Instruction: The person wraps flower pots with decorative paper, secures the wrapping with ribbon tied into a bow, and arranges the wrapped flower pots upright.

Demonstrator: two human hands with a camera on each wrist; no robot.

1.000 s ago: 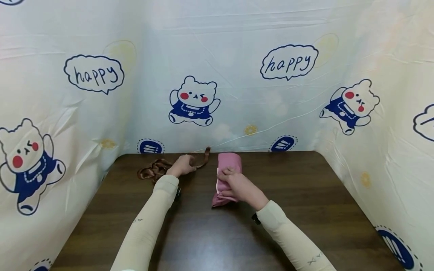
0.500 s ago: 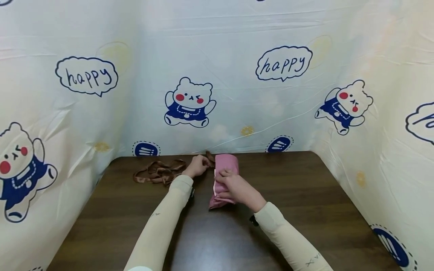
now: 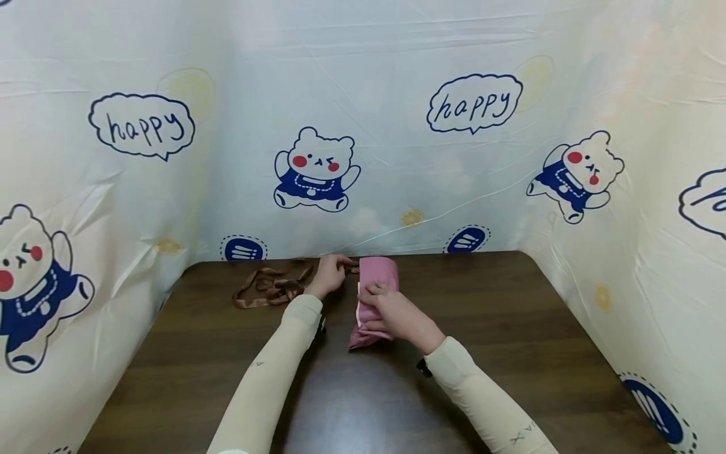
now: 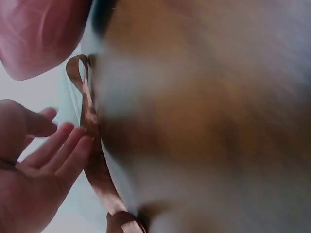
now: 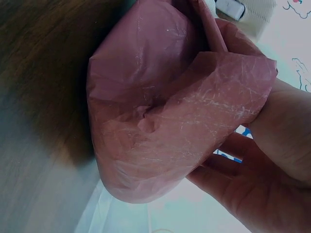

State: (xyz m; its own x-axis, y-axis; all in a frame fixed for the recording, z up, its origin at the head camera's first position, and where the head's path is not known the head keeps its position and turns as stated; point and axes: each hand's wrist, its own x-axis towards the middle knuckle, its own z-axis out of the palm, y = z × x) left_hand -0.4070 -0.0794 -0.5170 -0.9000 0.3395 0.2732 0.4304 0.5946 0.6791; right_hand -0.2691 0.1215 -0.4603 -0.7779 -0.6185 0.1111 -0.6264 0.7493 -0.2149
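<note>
A pink paper-wrapped bundle (image 3: pixel 379 270) stands in the middle of the table's far part, its lower end crumpled and folded. My right hand (image 3: pixel 404 316) grips it from the right; in the right wrist view the fingers lie behind the bundle's folded paper (image 5: pixel 146 131). Left of the bundle, a brown satin ribbon (image 3: pixel 255 302) lies in loose loops, with one end reaching the bundle's upper left side. Over this end is my left hand (image 3: pixel 330 275). In the left wrist view its fingers are extended, their tips touching or just beside the ribbon (image 4: pixel 99 172).
The dark wooden table (image 3: pixel 351 403) has its far edge against a pale curtain (image 3: pixel 397 176) printed with bears and "happy" bubbles. The curtain also hangs along both sides.
My left hand has moved right, towards the bundle, drawing the ribbon's end with it; that end now lies lower, beside the bundle. My right hand stays on the bundle.
</note>
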